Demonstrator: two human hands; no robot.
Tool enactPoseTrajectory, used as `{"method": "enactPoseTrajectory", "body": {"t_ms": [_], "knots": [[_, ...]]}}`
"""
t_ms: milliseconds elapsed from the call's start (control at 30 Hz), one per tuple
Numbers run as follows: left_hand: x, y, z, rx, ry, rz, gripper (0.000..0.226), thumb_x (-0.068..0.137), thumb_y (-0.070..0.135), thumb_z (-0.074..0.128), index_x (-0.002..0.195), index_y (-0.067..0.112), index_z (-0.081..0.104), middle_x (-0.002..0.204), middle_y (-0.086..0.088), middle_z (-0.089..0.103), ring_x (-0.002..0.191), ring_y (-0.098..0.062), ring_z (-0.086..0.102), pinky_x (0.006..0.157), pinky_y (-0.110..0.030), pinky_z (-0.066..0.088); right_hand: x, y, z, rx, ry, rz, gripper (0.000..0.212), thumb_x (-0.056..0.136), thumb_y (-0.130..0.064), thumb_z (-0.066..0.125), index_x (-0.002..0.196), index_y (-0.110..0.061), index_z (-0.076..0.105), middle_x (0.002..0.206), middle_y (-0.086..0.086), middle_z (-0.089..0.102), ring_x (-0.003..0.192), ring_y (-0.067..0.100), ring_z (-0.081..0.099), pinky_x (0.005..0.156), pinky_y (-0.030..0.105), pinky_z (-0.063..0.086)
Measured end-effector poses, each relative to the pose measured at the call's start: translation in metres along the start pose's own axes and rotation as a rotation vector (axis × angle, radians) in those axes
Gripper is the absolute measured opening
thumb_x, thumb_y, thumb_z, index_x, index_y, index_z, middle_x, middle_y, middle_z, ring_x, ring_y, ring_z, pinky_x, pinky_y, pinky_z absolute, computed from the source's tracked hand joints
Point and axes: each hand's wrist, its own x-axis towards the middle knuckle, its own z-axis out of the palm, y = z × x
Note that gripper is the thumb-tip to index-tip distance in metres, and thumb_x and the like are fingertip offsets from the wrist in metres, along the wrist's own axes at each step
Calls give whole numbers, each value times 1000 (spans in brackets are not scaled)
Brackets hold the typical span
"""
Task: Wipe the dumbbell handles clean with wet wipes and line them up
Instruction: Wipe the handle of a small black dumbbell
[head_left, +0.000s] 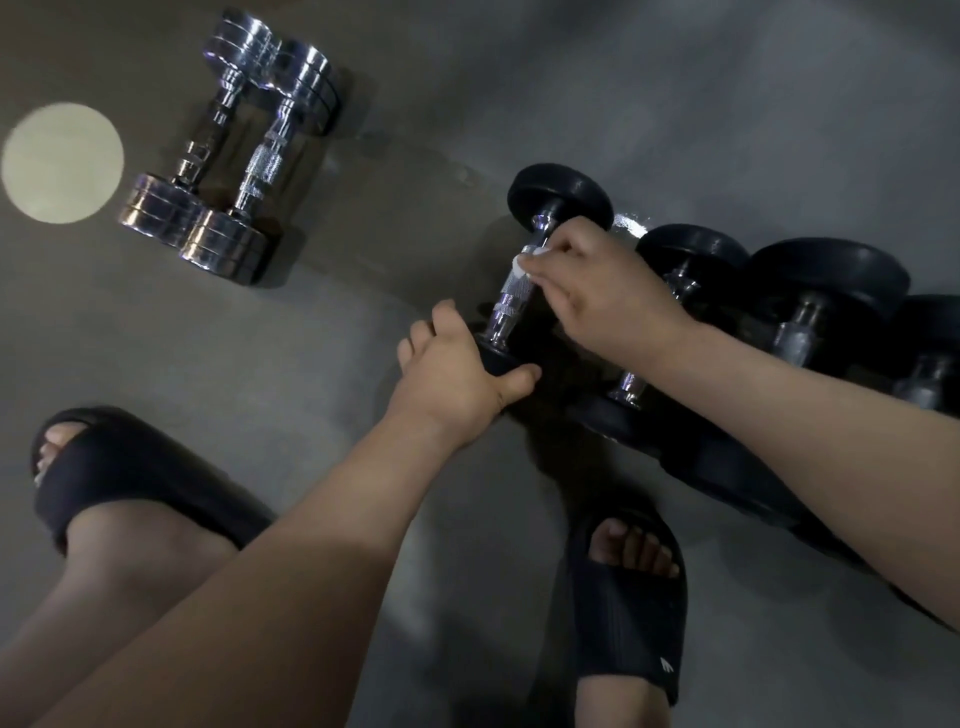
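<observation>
A black dumbbell (561, 195) with a chrome knurled handle (511, 291) lies on the grey floor at centre. My left hand (457, 374) grips its near black head. My right hand (597, 291) pinches a white wet wipe (522, 265) against the upper part of the handle. To the right, more black dumbbells (826, 291) lie side by side in a row, partly hidden by my right forearm. Two chrome dumbbells (244, 156) lie together at the upper left.
A round pale disc (62, 162) lies on the floor at far left. My two feet in black slides (130, 478) (631, 597) stand at the bottom. Something white and shiny (631, 223) shows behind the black dumbbells.
</observation>
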Motion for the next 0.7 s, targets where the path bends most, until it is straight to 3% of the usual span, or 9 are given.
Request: {"method": "enactPoseTrajectory", "body": {"t_ms": [133, 267, 333, 433, 500, 600, 700], "knots": [[1, -2, 1, -9, 7, 6, 116, 72, 57, 80, 156, 12, 13, 151, -15, 30, 140, -33, 24, 113, -34, 26, 3, -2, 7, -29, 86, 75, 26, 98, -14, 57, 120, -7, 68, 96, 14, 57, 75, 31, 59, 64, 44, 54], [1, -2, 2, -32, 2, -1, 117, 71, 55, 81, 156, 13, 12, 151, -14, 29, 141, -33, 23, 114, -35, 26, -13, -19, 4, -13, -119, -179, 24, 90, 0, 61, 113, -1, 69, 99, 16, 62, 77, 30, 61, 67, 27, 47], [0, -2, 2, -25, 12, 1, 117, 71, 55, 81, 156, 13, 13, 151, -15, 30, 140, -33, 24, 114, -35, 26, -5, -10, -2, -47, -152, -191, 25, 92, -3, 57, 114, -3, 69, 100, 15, 61, 77, 31, 61, 64, 32, 49], [1, -2, 3, -25, 17, 6, 117, 71, 56, 81, 156, 13, 13, 152, -15, 29, 140, -33, 25, 114, -35, 26, 10, 5, -5, -93, -3, 8, 29, 95, -11, 51, 118, -6, 67, 101, 16, 58, 77, 36, 61, 64, 40, 52], [1, -2, 2, -28, 11, 5, 118, 71, 56, 81, 156, 13, 12, 152, -15, 29, 140, -33, 24, 114, -36, 26, 2, -4, -1, -73, -53, -65, 29, 94, -9, 50, 116, -4, 67, 102, 16, 59, 80, 35, 62, 66, 39, 53], [2, -3, 1, -43, -9, 3, 117, 72, 54, 81, 157, 14, 11, 152, -14, 28, 141, -32, 23, 113, -36, 26, -14, -21, -1, -65, -258, -283, 32, 92, -12, 46, 115, -5, 67, 105, 14, 61, 79, 34, 64, 64, 38, 54], [2, -3, 1, -38, 0, 8, 117, 72, 55, 80, 157, 13, 12, 152, -15, 29, 141, -34, 24, 114, -35, 25, 4, -2, -4, -107, -130, -145, 34, 94, -13, 42, 117, -5, 66, 107, 17, 59, 80, 37, 62, 64, 42, 53]]}}
